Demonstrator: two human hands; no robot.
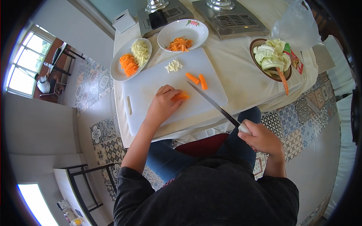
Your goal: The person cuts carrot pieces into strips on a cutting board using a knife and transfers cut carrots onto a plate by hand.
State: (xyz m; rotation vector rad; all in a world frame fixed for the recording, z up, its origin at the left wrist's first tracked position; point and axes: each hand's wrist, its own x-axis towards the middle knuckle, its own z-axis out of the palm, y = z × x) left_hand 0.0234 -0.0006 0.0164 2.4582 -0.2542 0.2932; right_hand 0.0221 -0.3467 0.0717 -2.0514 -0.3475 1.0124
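My right hand [260, 137] is closed round the pale handle of a long kitchen knife [215, 104]. The blade slants up and left over the white cutting board [147, 100], its tip near two carrot pieces [198, 80]. On the board my left hand [164, 101] has its fingers curled over sliced carrot [181, 96], partly covering it. Further back on the board lies a small heap of pale chopped vegetable [174, 66]. The blade is apart from the carrot under my left hand.
An oval plate [117, 74] bears shredded carrot and pale green shreds. Beside it, a flowered bowl [203, 32] holds orange peelings. At right stand a brown bowl [253, 42] with cabbage and a carrot, and a plastic bag [296, 26]. Metal stands [237, 20] line the back. Another person sits far left.
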